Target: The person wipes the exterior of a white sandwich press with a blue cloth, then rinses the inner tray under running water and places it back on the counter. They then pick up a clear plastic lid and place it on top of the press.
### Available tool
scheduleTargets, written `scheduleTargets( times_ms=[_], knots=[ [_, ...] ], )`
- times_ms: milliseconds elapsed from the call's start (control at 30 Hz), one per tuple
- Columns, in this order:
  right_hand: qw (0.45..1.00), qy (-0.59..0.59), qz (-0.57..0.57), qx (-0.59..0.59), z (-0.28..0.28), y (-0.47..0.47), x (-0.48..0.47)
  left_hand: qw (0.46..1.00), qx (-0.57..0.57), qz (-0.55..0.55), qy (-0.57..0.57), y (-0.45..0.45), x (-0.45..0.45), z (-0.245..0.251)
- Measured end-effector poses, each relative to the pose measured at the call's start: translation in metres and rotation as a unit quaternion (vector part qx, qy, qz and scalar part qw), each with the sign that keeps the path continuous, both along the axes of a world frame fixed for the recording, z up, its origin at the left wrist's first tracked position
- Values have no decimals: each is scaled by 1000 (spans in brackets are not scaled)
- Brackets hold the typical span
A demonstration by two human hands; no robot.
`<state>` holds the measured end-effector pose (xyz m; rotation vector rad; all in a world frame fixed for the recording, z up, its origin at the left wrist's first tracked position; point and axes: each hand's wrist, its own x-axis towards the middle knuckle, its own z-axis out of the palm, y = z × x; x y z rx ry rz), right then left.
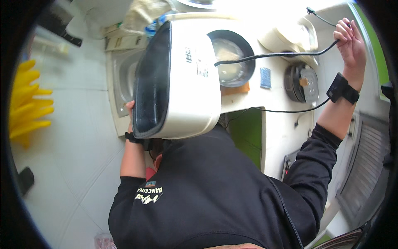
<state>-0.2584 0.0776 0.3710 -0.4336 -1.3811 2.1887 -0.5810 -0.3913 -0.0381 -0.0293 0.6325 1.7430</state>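
A bulky white kitchen appliance (194, 102) with a dark glossy side (152, 81) is held up before my chest; its exact kind I cannot tell. Under its left edge is my left hand (130, 107), mostly hidden, with fingertips against the dark side. A black power cord (267, 56) runs from the appliance's back, which bears a barcode and a printed label, across to the right. Raised at the far right, my right hand (349, 40) has its fingers closed around that cord. Beyond the hand the cord's end hangs loose with a plug (310, 11).
Behind the appliance, a dark pan (248, 59) sits above an orange board (238, 90). A blue sponge (265, 77), a round grey appliance (301, 82) and a white appliance (279, 39) stand rightward on the counter. A sink (121, 71) lies left; yellow rubber gloves (28, 105) hang beyond.
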Motion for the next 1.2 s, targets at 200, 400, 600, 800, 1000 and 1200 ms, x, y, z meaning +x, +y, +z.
scheduleTargets(
  times_ms=[200, 400, 600, 800, 1000, 1200],
  knots=[
    [978, -11, -145, 150, 11, -98, 149, 991, 21, -128, 11, 33, 39, 33],
    [890, -100, -358, 265, -7, -187, 292, 963, 65, -255, 53, 86, 116, 35],
    [904, -101, -351, 220, -36, -250, 415, 949, 12, -296, 106, 119, 241, 20],
    [838, -282, -386, 263, -92, -288, 486, 910, -53, -394, 119, 173, 349, 4],
    [861, -116, -466, 165, -104, -317, 531, 885, -99, -416, 183, 227, 408, -15],
    [835, -153, -518, 107, -133, -311, 554, 887, -111, -402, 199, 275, 453, -29]
  ],
)
